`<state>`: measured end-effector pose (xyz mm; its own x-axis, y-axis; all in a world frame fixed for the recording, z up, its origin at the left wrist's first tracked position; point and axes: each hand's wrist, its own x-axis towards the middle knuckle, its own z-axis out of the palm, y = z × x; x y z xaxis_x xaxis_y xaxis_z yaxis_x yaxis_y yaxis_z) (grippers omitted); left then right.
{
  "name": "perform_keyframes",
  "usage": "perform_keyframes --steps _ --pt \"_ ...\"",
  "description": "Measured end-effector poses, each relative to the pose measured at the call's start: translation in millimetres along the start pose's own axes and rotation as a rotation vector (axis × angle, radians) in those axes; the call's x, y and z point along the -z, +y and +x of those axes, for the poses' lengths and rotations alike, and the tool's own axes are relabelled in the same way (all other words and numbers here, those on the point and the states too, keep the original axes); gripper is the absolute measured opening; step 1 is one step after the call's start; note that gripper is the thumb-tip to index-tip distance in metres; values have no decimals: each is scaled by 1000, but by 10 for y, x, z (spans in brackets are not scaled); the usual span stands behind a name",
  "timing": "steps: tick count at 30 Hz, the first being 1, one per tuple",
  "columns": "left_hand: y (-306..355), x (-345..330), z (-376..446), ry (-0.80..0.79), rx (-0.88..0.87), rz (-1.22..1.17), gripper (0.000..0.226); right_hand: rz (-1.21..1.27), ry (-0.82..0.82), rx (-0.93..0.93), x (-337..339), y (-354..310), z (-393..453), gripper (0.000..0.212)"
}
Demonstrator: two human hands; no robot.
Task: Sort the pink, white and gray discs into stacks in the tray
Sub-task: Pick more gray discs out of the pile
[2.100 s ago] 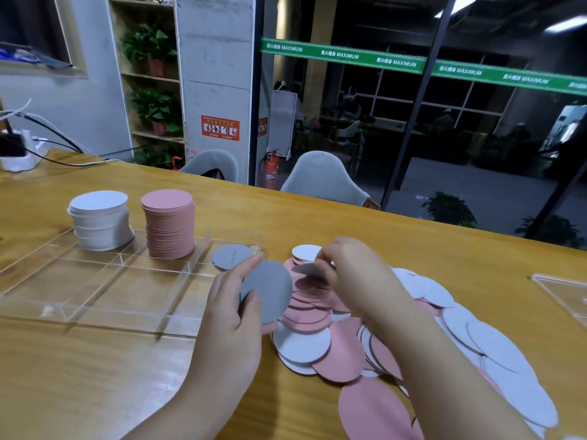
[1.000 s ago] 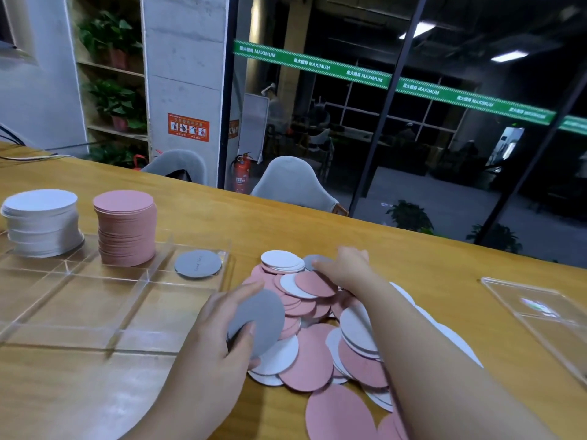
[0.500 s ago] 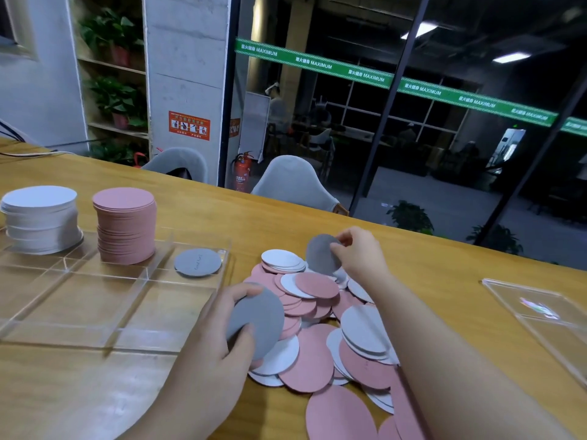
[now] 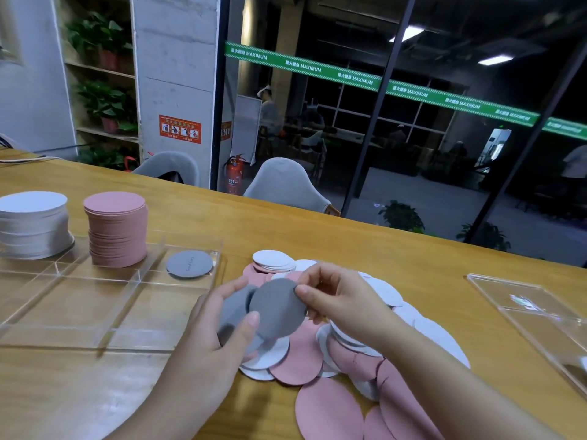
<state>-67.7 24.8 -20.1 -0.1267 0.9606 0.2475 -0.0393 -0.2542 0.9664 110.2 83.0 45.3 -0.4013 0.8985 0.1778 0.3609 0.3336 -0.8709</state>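
Observation:
A clear tray (image 4: pixel 79 312) with compartments lies on the left of the wooden table. In it stand a white stack (image 4: pixel 33 227) and a pink stack (image 4: pixel 117 230), and one gray disc (image 4: pixel 189 263) lies flat in the far right compartment. My left hand (image 4: pixel 219 338) holds a few gray discs (image 4: pixel 233 308). My right hand (image 4: pixel 336 300) pinches another gray disc (image 4: pixel 276 309) by its edge, laying it against those in my left hand. Below both hands spreads a loose pile of pink and white discs (image 4: pixel 317 360).
A second clear tray (image 4: pixel 540 319) lies at the right table edge. Two grey chairs (image 4: pixel 286 182) stand behind the table, before a glass wall. Shelves with potted plants (image 4: pixel 101 100) fill the far left corner.
My right hand lifted a gray disc from the far side of the pile and brought it left to the discs in my left hand. My left hand rose slightly.

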Motion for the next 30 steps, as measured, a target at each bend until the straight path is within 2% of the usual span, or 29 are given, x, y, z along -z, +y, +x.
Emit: perform_keyframes --steps 4,6,10,12,16,22,25,30 --pt "-80 30 3 -21 -70 111 56 8 -40 -4 -161 22 -49 9" --pt "-85 37 6 -40 -74 166 58 -67 -21 -2 -137 46 -28 12" --pt "-61 30 -2 -44 -57 175 58 -372 246 -81 128 310 190 13" --pt "-55 24 -9 -46 -55 191 58 -525 331 -162 304 482 340 22" --pt "-69 33 -8 -57 -51 214 58 -676 279 -292 493 724 607 33" --pt "-68 38 1 -62 -58 206 59 -690 156 -421 527 790 834 39" --pt "-68 26 0 -62 -48 194 59 -637 95 -512 540 787 891 35" --pt "-39 1 -2 -52 -29 132 60 -604 40 -541 565 731 925 33"
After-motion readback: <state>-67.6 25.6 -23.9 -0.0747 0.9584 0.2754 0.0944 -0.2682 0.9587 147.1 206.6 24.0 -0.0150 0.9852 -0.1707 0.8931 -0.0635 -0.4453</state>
